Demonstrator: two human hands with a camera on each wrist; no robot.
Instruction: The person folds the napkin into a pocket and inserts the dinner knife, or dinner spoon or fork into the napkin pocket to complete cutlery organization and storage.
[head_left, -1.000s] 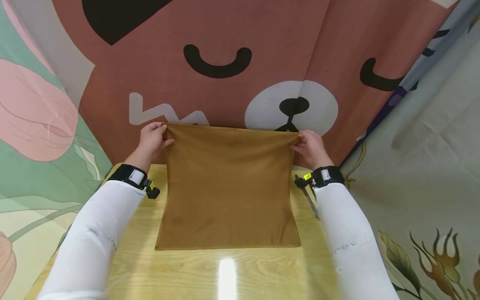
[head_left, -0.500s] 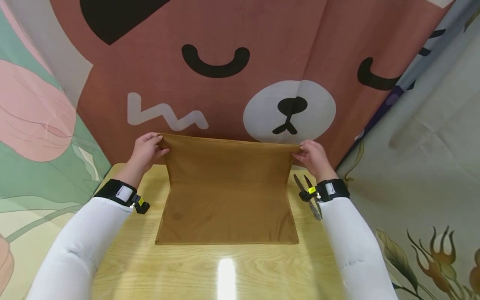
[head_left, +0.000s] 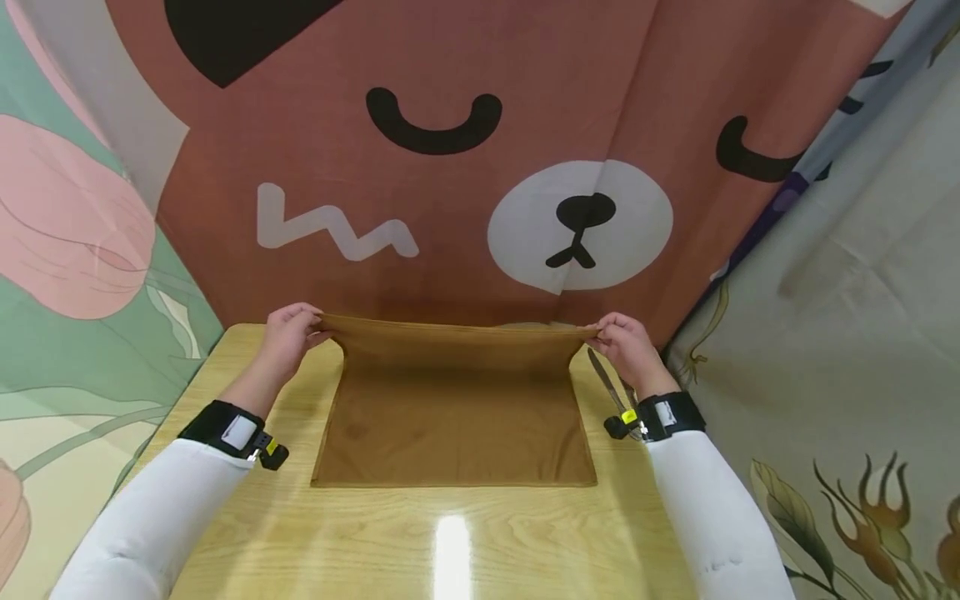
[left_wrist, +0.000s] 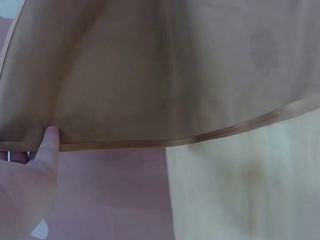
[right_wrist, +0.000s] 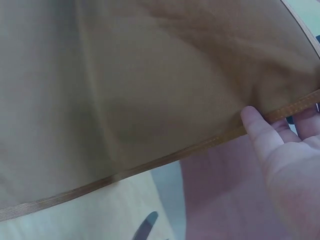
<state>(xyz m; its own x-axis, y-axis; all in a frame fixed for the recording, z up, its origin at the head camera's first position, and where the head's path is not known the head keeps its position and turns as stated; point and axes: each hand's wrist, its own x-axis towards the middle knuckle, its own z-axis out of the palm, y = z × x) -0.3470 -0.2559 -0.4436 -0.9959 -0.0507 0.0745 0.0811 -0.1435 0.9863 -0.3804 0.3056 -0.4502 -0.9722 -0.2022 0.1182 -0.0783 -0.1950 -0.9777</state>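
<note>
A brown cloth [head_left: 457, 408] with a stitched hem is stretched between both hands. Its near part lies flat on the wooden table, while its far edge is raised and curves up. My left hand [head_left: 288, 337] pinches the far left corner, the thumb [left_wrist: 49, 142] on the cloth's inner face. At the far right corner my right hand [head_left: 626, 346] pinches the cloth the same way, with its thumb [right_wrist: 260, 127] pressed over the hem. The other fingers sit behind the fabric, partly hidden in both wrist views.
The light wooden table [head_left: 375, 542] extends in front of the cloth. A pair of dark, pointed blades [head_left: 602, 375] lies beside the right wrist, partly covered by the wrist camera. Behind the table hangs a curtain [head_left: 450, 208] printed with an animal face; a patterned sheet [head_left: 840, 333] hangs at right.
Both hands have come down and slightly toward me with the far edge of the cloth. More of the printed curtain shows above it, and the cloth's raised part is shorter.
</note>
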